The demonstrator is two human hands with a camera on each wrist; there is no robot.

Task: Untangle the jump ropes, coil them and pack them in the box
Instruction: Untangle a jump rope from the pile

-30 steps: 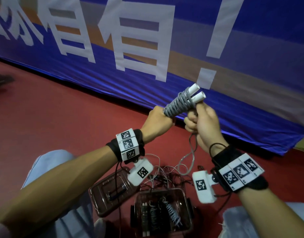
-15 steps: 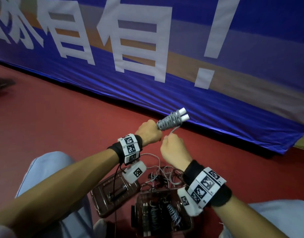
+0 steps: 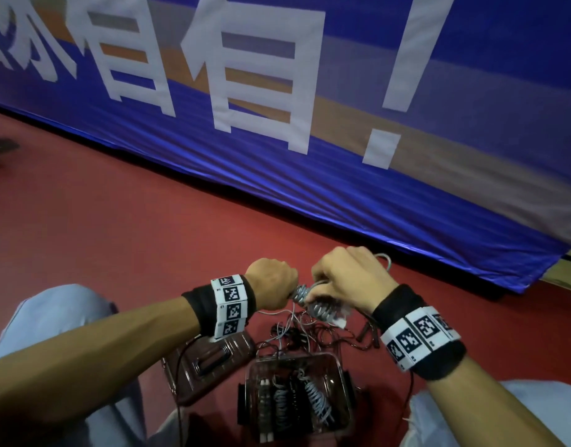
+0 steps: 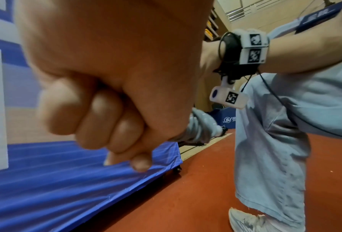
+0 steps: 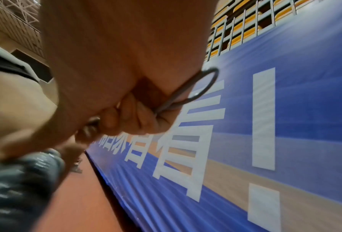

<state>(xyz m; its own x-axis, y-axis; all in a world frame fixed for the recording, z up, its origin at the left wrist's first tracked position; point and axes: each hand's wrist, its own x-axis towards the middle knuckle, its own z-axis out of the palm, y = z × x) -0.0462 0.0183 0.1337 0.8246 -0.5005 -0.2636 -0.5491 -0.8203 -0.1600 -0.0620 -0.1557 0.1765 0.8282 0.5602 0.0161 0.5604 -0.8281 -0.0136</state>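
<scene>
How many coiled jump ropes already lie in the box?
3 that I can tell, side by side in the box: left, middle, right. Others may be hidden beneath.

An indoor sports hall: red court floor (image 3: 123, 227), blue banner (image 3: 342, 175), railed yellow spectator seats (image 5: 251, 26) above.

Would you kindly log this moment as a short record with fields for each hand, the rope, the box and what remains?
left hand: grips one end of the coiled grey rope
right hand: pinches a loose rope loop at the coil
box: open on the red floor, several coiled ropes inside
lid: lies left of the box
remaining: tangled ropes behind the box
</scene>
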